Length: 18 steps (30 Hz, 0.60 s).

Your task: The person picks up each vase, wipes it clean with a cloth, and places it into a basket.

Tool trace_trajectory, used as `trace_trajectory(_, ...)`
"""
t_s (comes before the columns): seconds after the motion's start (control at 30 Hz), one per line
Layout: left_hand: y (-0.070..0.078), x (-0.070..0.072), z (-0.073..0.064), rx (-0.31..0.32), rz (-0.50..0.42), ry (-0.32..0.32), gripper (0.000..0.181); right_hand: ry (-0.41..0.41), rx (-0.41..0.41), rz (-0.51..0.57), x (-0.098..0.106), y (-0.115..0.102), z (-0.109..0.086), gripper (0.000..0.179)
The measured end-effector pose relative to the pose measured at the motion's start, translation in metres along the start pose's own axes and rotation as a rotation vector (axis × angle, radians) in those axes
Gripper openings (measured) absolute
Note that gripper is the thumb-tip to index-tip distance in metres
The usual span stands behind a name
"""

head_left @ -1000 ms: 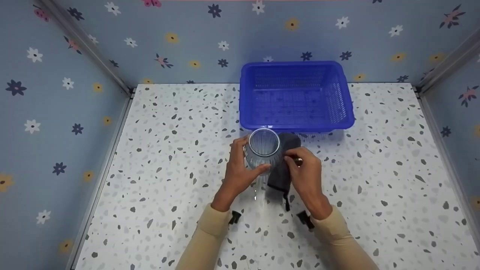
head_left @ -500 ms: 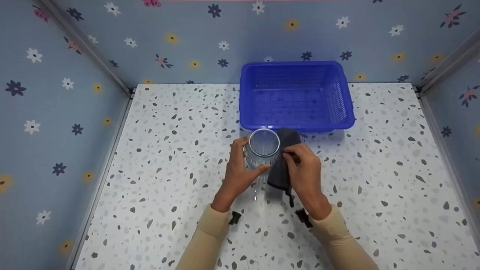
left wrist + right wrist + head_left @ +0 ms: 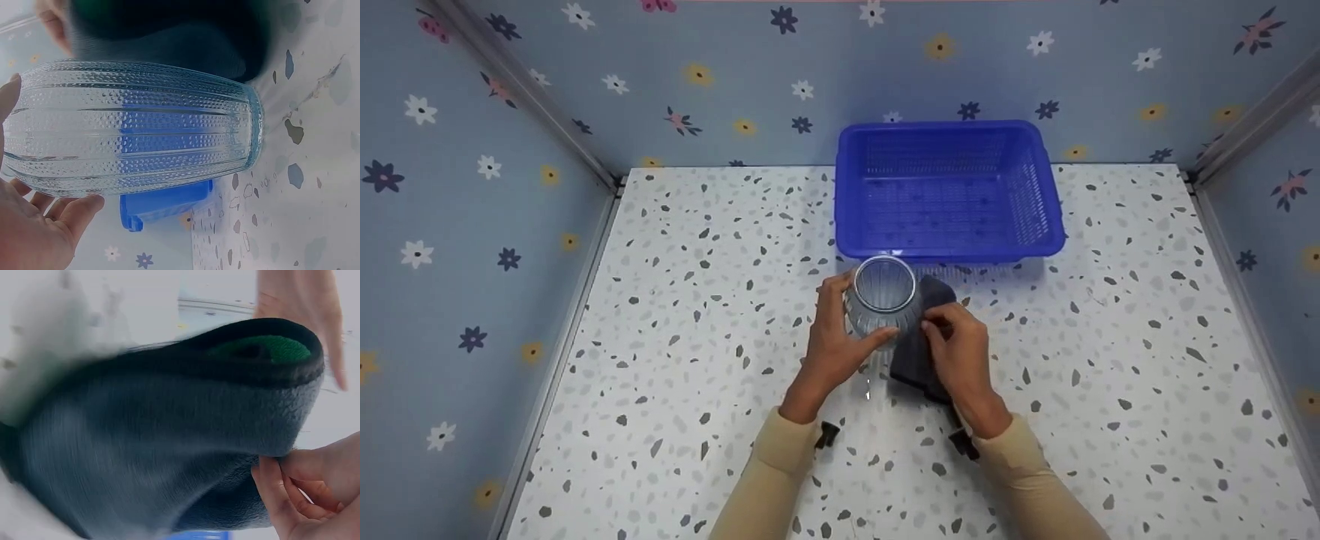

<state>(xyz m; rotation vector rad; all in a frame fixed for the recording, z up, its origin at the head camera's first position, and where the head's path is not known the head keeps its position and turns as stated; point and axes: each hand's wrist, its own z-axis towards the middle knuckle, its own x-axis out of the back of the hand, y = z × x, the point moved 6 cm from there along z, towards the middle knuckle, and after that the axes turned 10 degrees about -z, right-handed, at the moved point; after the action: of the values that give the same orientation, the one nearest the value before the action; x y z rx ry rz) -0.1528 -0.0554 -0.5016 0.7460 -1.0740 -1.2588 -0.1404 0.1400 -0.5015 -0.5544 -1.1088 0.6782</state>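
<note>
A clear ribbed glass vase (image 3: 877, 322) stands upright in the head view, its round mouth facing up. My left hand (image 3: 834, 351) grips its side, thumb across the front and fingers behind. The left wrist view shows the dimpled glass vase (image 3: 140, 129) sideways, its base close to the table. Right beside the vase, my right hand (image 3: 966, 352) pinches a dark grey cloth (image 3: 912, 360) between thumb and fingers. In the right wrist view the folded cloth (image 3: 140, 439) has black edging and a green inner face. Part of the cloth is hidden behind the right hand.
Just beyond the vase, a blue plastic basket (image 3: 949, 253) with perforated sides sits against the flowered back wall (image 3: 877, 67). Flowered panels also border the speckled white table (image 3: 697, 300) on the left and right. Small black pieces (image 3: 826, 433) show at both cuffs.
The cloth has risen slightly along the vase, then come down toward me, its lower end now near the right wrist. My right hand has moved slightly nearer. My left hand keeps its grip.
</note>
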Motion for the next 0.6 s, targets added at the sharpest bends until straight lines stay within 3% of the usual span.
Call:
trace_trajectory(0.27,0.001,0.0,-0.001,-0.001,0.013,-0.004,0.086,-0.075,-0.062,-0.057,-0.031,0.028,-0.009,0.01)
trace_trajectory(0.6,-0.001,0.0,-0.001,0.027,0.01,-0.003,0.085,-0.087,-0.093,-0.044,-0.034,0.03,-0.009,0.01)
